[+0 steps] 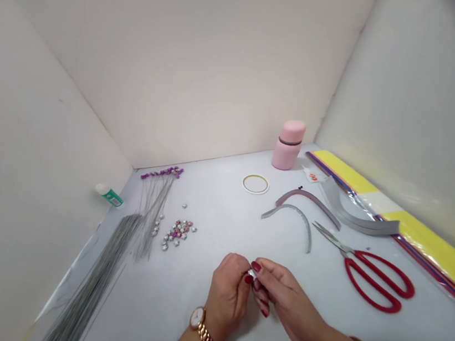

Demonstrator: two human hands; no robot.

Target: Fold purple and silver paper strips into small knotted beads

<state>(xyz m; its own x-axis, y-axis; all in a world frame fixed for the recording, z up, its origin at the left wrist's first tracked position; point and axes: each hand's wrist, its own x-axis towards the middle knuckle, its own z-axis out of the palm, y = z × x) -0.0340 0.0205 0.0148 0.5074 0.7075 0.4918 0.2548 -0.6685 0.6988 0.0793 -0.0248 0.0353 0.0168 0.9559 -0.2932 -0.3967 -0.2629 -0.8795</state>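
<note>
At the front middle of the table, my left hand [233, 287] and my right hand [283, 294] meet at the fingertips. Both are closed in a pinch on a small silvery paper piece [251, 273], mostly hidden by the fingers. Beyond my left hand lies a loose pile of little folded paper stars [180, 231], silver, pink and purple. Two curved paper strips, one grey [300, 217] and one dull pink [318, 203], rest past my right hand. Scissors with red handles [359, 262] lie to its right, blades slightly apart.
A bundle of thin grey wires [88, 289] runs along the left side. Purple-tipped stems [158, 188] lie behind it, near a glue stick [110, 196]. Farther back are a tape roll [255, 184] and a pink flask [288, 145]. A wide grey strip [360, 223] overlaps yellow sheets [429, 239] at right.
</note>
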